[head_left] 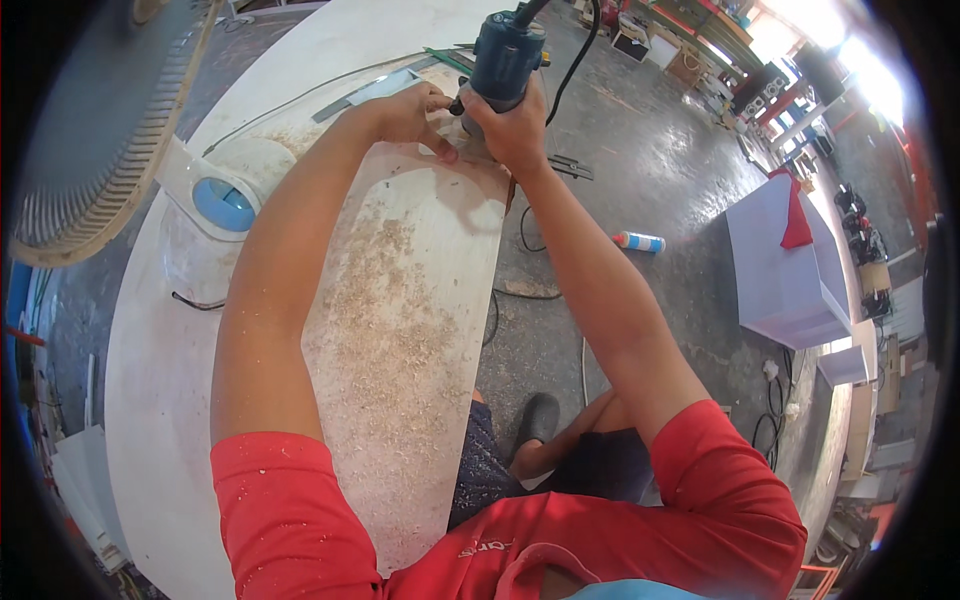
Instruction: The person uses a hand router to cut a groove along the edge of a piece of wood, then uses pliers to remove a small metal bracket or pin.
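A dark blue trim router point(503, 62) stands upright at the far end of a pale board point(440, 215), close to its right edge. My right hand point(513, 130) is wrapped round the lower part of the router's body. Just left of it, my left hand point(405, 115) is at the router's base, its fingers by a small black knob. The left thumb points down along the base, apart from the fingers, and some of those fingers are hidden. Wood shavings point(390, 310) are scattered over the board nearer to me.
A fan point(100, 120) stands at the upper left. A white piece with a blue round opening point(224, 204) lies beside my left forearm. Right of the board, a blue-and-white tube point(640, 242) and cables lie on the floor. A white box point(785, 260) with red cloth stands farther right.
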